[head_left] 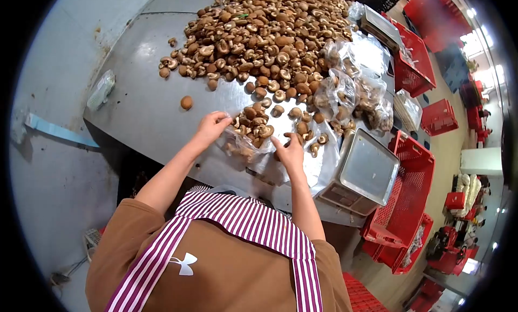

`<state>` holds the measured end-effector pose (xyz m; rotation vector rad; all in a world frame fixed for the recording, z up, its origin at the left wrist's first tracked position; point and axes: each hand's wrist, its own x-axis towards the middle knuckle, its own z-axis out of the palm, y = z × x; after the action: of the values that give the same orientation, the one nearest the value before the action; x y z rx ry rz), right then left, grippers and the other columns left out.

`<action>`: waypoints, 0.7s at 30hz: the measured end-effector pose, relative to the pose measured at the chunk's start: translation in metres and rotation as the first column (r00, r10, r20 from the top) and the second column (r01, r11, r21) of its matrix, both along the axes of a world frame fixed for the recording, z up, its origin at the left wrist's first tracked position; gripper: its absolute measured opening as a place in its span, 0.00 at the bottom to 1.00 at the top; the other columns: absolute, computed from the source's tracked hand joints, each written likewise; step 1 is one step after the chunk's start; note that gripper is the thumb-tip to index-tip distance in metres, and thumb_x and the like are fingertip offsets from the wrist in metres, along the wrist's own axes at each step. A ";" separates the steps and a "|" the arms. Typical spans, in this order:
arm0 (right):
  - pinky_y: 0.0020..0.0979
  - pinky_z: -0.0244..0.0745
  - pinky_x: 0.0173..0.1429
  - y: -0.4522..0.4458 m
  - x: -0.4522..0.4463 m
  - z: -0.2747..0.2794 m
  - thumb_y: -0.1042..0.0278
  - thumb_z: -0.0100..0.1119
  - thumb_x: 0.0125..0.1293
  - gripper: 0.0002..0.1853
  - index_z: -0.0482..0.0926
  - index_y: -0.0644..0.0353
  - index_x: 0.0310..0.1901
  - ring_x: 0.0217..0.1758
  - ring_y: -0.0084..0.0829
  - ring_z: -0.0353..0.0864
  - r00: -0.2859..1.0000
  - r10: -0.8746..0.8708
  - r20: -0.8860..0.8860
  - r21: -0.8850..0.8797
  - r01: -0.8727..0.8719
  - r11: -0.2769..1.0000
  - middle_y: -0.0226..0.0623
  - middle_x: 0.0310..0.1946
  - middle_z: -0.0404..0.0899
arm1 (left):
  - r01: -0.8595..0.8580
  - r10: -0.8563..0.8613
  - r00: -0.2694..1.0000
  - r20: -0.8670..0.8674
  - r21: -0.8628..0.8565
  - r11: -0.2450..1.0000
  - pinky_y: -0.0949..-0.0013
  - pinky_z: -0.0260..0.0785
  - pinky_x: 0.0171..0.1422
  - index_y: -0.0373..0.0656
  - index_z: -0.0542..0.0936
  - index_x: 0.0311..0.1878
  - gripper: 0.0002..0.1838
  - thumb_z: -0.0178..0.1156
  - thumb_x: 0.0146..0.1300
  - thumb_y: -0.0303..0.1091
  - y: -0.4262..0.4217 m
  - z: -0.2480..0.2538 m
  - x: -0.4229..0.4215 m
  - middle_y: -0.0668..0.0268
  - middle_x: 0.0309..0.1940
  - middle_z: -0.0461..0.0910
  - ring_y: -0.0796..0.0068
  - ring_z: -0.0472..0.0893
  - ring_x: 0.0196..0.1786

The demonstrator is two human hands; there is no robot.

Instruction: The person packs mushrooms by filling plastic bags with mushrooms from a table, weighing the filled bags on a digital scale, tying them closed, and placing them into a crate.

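Observation:
A clear plastic bag partly filled with brown shiitake mushrooms lies near the table's front edge. On the bag's left side, my left hand is closed, its fingertips pinching the rim. Across from it, my right hand grips the bag's right side, thumb towards the mushrooms and the other fingers curled, partly hidden. Several loose mushrooms lie just beyond my right hand. Behind both hands spreads a large mushroom heap on the metal table.
Filled plastic bags sit right of the heap. A scale with a metal top stands at the table's right edge, beside red crates. One single mushroom and a small plastic-wrapped bundle lie on the left. A wall borders that side.

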<state>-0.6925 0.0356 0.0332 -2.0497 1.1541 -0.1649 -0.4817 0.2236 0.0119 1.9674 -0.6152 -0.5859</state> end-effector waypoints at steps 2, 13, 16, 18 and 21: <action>0.37 0.76 0.46 -0.001 0.005 -0.040 0.53 0.68 0.60 0.22 0.82 0.65 0.48 0.37 0.44 0.84 0.989 0.125 -0.083 -0.043 -0.129 0.991 0.49 0.32 0.84 | 0.006 -0.006 1.000 -0.028 -0.007 1.000 0.68 0.68 0.41 0.37 0.84 0.38 0.13 0.62 0.65 0.39 -0.003 0.009 -0.002 0.63 0.31 0.78 0.73 0.77 0.35; 0.25 0.70 0.30 -0.019 0.003 -0.024 0.67 0.59 0.70 0.07 0.78 0.61 0.42 0.26 0.21 0.74 0.874 -0.113 0.473 0.395 -0.095 0.914 0.30 0.31 0.78 | -0.058 0.043 0.997 -0.069 -0.245 0.968 0.75 0.63 0.37 0.33 0.83 0.38 0.11 0.59 0.69 0.33 0.025 0.062 -0.026 0.72 0.26 0.75 0.84 0.71 0.32; 0.35 0.76 0.45 0.006 0.013 -0.016 0.64 0.65 0.62 0.17 0.80 0.62 0.50 0.37 0.36 0.82 0.966 0.104 0.235 0.189 -0.151 0.970 0.44 0.35 0.84 | -0.099 0.056 0.982 -0.183 -0.240 0.966 0.77 0.67 0.38 0.34 0.84 0.40 0.11 0.58 0.70 0.33 0.025 0.035 -0.035 0.72 0.28 0.80 0.86 0.75 0.33; 0.40 0.76 0.47 0.022 0.018 -0.008 0.63 0.65 0.62 0.17 0.80 0.61 0.50 0.40 0.43 0.84 0.961 0.187 0.205 0.049 -0.201 0.978 0.47 0.35 0.84 | -0.115 0.059 0.979 -0.194 -0.290 0.950 0.78 0.69 0.39 0.35 0.85 0.41 0.11 0.58 0.70 0.33 0.026 0.034 -0.042 0.72 0.29 0.83 0.86 0.77 0.33; 0.44 0.76 0.49 0.030 0.024 -0.029 0.61 0.65 0.62 0.16 0.81 0.59 0.49 0.44 0.50 0.83 0.948 0.271 0.169 0.016 -0.278 0.961 0.51 0.39 0.83 | -0.081 0.030 0.971 -0.238 -0.209 0.975 0.78 0.71 0.44 0.37 0.85 0.46 0.12 0.56 0.72 0.33 0.025 0.041 -0.042 0.71 0.35 0.85 0.86 0.78 0.38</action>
<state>-0.6689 0.0658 0.0041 -2.0939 0.7560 -0.1697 -0.5242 0.2484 0.0527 1.6758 -0.4545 -0.6744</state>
